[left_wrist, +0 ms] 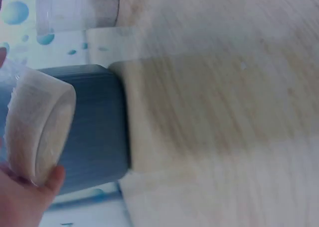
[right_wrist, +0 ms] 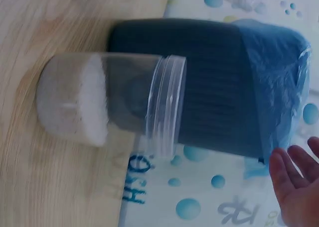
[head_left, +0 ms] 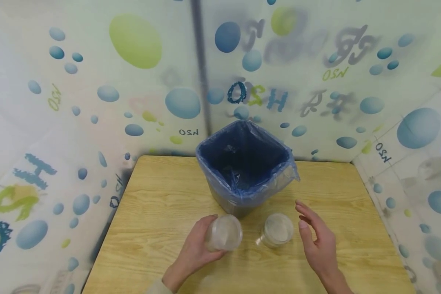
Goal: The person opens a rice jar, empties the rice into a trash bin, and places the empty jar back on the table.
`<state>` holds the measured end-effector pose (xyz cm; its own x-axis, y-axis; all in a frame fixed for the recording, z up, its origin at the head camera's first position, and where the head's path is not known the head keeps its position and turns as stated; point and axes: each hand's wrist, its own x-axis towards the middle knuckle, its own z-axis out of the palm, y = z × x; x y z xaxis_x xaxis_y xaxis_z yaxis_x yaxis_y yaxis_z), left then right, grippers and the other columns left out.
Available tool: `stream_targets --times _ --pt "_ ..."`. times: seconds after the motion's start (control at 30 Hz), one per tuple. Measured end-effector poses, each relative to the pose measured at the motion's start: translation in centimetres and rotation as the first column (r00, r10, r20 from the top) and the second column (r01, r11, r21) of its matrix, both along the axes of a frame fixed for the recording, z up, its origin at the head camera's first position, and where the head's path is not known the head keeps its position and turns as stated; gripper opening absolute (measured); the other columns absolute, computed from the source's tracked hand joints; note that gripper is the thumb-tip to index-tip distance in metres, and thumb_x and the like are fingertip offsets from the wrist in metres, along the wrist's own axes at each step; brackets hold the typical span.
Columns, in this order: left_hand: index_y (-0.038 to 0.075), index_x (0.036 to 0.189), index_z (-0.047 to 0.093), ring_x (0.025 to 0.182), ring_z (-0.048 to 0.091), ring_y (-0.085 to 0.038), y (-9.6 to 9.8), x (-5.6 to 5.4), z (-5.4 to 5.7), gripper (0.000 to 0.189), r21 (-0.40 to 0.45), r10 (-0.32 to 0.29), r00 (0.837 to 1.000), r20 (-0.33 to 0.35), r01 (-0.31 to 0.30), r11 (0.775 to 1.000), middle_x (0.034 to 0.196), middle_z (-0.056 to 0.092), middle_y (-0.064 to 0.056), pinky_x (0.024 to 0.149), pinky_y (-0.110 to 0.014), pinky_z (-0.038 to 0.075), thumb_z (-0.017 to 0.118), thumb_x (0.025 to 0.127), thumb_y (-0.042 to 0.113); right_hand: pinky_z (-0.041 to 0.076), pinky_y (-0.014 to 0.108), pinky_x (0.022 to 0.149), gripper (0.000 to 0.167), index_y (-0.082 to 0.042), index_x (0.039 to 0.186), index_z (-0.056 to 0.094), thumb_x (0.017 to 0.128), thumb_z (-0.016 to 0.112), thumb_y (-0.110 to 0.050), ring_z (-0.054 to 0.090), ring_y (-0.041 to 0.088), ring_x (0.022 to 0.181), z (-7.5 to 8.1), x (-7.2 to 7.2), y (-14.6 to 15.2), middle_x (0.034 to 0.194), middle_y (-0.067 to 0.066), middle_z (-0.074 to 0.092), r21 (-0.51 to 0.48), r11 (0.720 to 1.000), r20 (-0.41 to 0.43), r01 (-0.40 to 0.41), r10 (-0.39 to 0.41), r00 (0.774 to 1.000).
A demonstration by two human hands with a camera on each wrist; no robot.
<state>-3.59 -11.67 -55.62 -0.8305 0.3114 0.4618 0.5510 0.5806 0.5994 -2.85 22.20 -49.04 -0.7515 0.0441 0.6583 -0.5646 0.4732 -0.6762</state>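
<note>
My left hand [head_left: 196, 247] grips a clear jar [head_left: 226, 232] by its side, in front of the bin. In the left wrist view, this jar [left_wrist: 37, 122] is raised off the table and tilted, its base showing and pale contents inside. A second clear jar [head_left: 278, 229] stands upright on the table to its right. The right wrist view shows white grainy stuff in that jar [right_wrist: 94, 100], below a clear ribbed rim or lid. Just right of it my right hand [head_left: 319, 241] hovers with loosely bent fingers, apart from the jar and holding nothing.
A dark bin [head_left: 235, 208] lined with a blue plastic bag [head_left: 250, 198] stands behind the jars, its mouth wide. The wooden table [head_left: 154, 196] ends against patterned walls [head_left: 169, 61] at the back and sides.
</note>
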Motion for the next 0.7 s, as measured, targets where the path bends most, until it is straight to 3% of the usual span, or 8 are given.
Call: stream_targets --times 0.13,0.33,0.4,0.6,0.7 --pt "0.007 0.138 0.055 0.116 0.063 -0.028 0.5 0.0 0.8 0.099 -0.036 0.044 0.998 -0.042 -0.045 0.998 0.131 0.062 -0.01 0.091 -0.048 0.057 0.098 0.054 0.037 0.051 0.014 0.093 0.04 0.007 0.125 0.068 0.087 0.061 0.018 0.066 0.008 0.118 -0.1 0.4 -1.5 0.126 0.024 0.069 -0.001 0.995 0.007 -0.099 0.099 0.995" --pt "0.007 0.137 0.055 0.114 0.063 -0.026 1.2 0.2 2.0 0.097 -0.029 0.046 0.999 0.001 -0.046 0.999 0.129 0.061 -0.009 0.09 -0.044 0.058 0.098 0.055 0.037 0.055 0.018 0.089 0.047 0.001 0.131 0.067 0.087 0.063 0.017 0.068 0.011 0.113 -0.7 0.9 -3.8 0.128 0.018 0.069 0.004 0.976 0.133 -0.217 0.214 0.968" --pt "0.008 0.136 0.056 0.112 0.064 -0.025 1.5 0.3 2.3 0.097 -0.048 0.055 0.998 -0.008 -0.055 0.997 0.127 0.061 -0.008 0.089 -0.043 0.058 0.099 0.054 0.038 0.058 0.022 0.085 0.045 -0.002 0.132 0.066 0.09 0.065 0.013 0.07 0.016 0.11 -0.9 1.0 -4.5 0.128 0.014 0.069 0.007 0.964 0.198 -0.264 0.257 0.946" --pt "0.011 0.133 0.06 0.105 0.063 -0.023 2.0 0.4 2.4 0.096 -0.112 0.068 0.993 -0.095 -0.079 0.991 0.12 0.062 -0.007 0.087 -0.04 0.056 0.099 0.05 0.039 0.062 0.031 0.08 0.043 -0.006 0.139 0.062 0.097 0.068 -0.002 0.07 0.029 0.11 -0.7 1.1 -6.8 0.134 0.013 0.066 -0.019 0.926 0.386 -0.378 0.356 0.851" --pt "0.01 0.133 0.06 0.103 0.063 -0.023 2.3 0.4 2.3 0.095 -0.125 0.06 0.99 -0.127 -0.076 0.989 0.118 0.061 -0.007 0.086 -0.039 0.056 0.098 0.051 0.039 0.061 0.032 0.08 0.048 -0.008 0.144 0.058 0.097 0.07 -0.01 0.066 0.03 0.115 -0.6 1.0 -7.8 0.139 0.014 0.062 -0.019 0.921 0.425 -0.39 0.36 0.83"
